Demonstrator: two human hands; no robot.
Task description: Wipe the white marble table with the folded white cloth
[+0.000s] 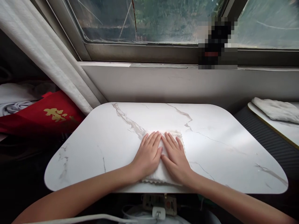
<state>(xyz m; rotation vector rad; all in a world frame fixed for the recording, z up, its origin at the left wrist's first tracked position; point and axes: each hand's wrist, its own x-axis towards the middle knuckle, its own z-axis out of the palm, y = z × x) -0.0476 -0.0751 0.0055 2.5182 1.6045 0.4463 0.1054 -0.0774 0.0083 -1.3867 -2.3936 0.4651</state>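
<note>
A small white cloth [161, 172] with a scalloped edge lies flat near the front middle of the white marble-patterned tabletop [93, 149]. My left hand [148, 154] rests palm down on its left side, fingers stretched forward. On its right side, my right hand [175, 157] lies flat too, with the fingers slightly apart. The fingertips of both hands come close together near the cloth's far edge. Parts of the cloth are hidden under both palms.
A window sill [140, 65] runs behind the table. At the left hang a pale curtain [51, 56] and a red bag [46, 113] with gold print. Another folded white cloth [275, 109] lies at the right. Below the front edge are a power strip [161, 203] and a white plug [158, 213].
</note>
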